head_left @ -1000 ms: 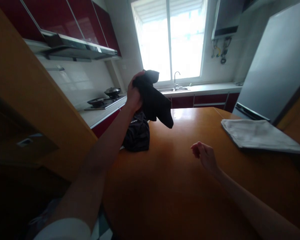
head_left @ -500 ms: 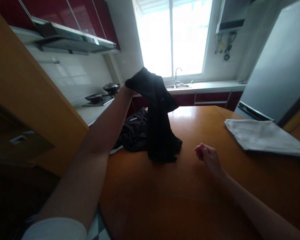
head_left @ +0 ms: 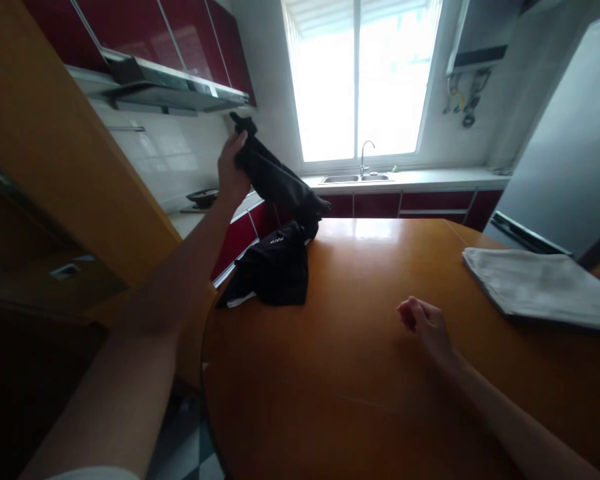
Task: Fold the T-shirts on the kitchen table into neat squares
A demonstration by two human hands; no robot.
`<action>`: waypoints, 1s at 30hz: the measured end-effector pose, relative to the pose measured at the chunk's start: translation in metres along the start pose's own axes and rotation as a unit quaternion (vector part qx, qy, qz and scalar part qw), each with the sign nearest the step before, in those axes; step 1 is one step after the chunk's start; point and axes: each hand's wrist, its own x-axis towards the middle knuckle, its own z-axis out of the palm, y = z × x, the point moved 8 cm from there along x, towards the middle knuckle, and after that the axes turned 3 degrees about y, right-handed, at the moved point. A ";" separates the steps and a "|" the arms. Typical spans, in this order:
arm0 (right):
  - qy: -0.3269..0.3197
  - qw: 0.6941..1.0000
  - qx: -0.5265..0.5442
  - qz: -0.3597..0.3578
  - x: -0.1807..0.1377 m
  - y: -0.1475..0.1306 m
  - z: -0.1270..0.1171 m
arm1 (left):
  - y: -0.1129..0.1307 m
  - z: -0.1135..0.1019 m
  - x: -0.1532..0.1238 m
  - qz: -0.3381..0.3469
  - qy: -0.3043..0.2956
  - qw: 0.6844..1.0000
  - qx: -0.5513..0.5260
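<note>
My left hand (head_left: 233,167), raised at the left, is closed around one end of a black garment (head_left: 277,180). The garment slants down to the right, its lower end meeting a second dark piece of clothing (head_left: 283,270) with small white lettering, heaped at the table's left edge. Whether the two are joined cannot be made out. Low over the middle of the table, my right hand (head_left: 426,325) is curled into a loose fist, apart from the clothes, with nothing visible in it.
A brown wooden table (head_left: 360,360) with a rounded edge fills the foreground. Folded white cloth (head_left: 545,283) lies at its right. Beyond are a sink (head_left: 343,179), a counter with a pan (head_left: 203,198), and a fridge (head_left: 555,153) at right.
My left hand has swung up and left with the black garment, whose lower end has lifted off the table's middle. My right hand keeps its curled pose. The view has shifted slightly.
</note>
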 end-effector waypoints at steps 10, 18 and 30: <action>-0.026 1.000 -0.006 0.011 -0.003 0.002 0.015 | -0.026 -0.073 -0.259 -0.299 -0.626 0.707 0.137; -0.056 0.998 -0.030 -0.003 -0.011 0.005 0.024 | 0.028 0.044 -0.351 -0.272 -0.463 0.792 0.290; -0.070 0.995 -0.066 -0.026 0.004 0.016 0.016 | -0.037 0.017 -0.341 -0.318 -0.451 0.735 0.394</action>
